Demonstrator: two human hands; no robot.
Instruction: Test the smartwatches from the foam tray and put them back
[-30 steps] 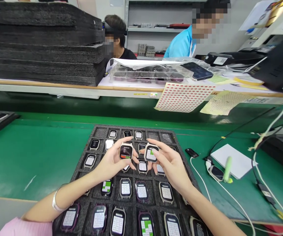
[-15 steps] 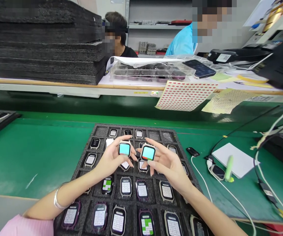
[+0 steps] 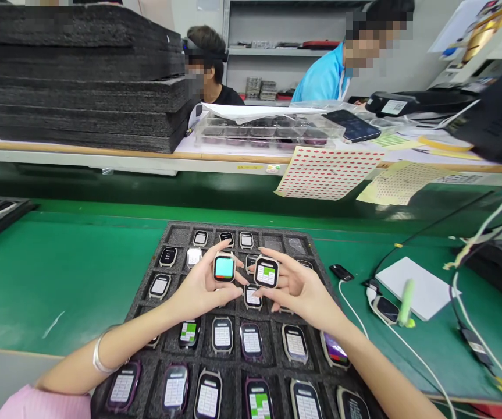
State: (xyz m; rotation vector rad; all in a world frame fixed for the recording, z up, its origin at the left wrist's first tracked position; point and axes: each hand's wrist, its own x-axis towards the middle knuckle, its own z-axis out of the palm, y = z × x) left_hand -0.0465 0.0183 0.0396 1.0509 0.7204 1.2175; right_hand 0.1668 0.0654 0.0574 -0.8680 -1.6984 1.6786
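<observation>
The green desk spans the scene; along its far side, a raised shelf carries a tall stack of black foam slabs at the left. A dark foam tray lies at near centre on the desk, its compartments holding further watches, many with lit screens. A white pad lies right of the tray. The person's left hand and right hand are above the tray, apart, fingertips near each other. The left hand grips the turquoise-screen watch by its edges; the right hand grips the grid-screen watch, which displays white and green cells. Both are side by side over the tray, screens up. Both thumbs lie off the screens, on the near side. The step in hand appears to be paired handling of two powered watches. The next move is judged to call for a steady edge grip, with thumbs free and screens unobstructed.
</observation>
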